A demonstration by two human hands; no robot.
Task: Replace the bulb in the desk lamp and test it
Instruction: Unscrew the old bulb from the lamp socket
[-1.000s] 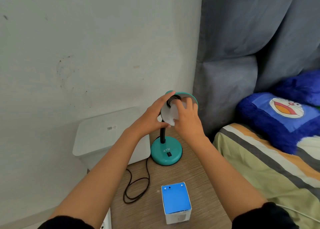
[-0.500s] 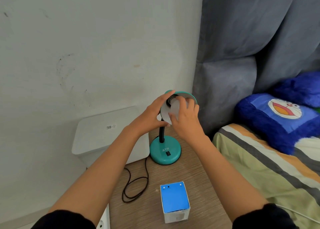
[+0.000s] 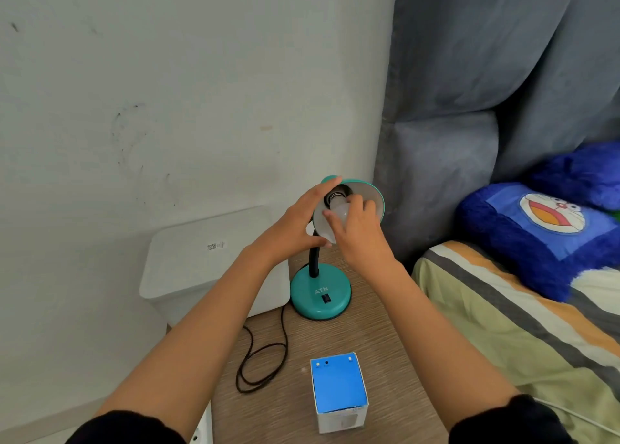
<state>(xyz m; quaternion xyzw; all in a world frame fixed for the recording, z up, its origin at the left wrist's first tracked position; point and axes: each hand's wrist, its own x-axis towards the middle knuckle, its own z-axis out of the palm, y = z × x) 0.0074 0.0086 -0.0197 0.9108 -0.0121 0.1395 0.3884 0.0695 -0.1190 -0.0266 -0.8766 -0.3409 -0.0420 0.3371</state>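
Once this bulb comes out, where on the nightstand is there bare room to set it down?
Bare wood lies between the lamp base and the blue box, and along the nightstand's bed-side edge, right of the box. The left side is crowded: the coiled cord and the white bin. Both hands are busy at the bulb.

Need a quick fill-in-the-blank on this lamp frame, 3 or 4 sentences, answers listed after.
1. The right hand grips the white ____ at the socket inside the shade.
2. The left hand steadies the lamp's teal ____.
3. On the lamp base, the white letters read ____.
4. The box standing on the table has a top face coloured ____.

Missing words: bulb; shade; ATN; blue
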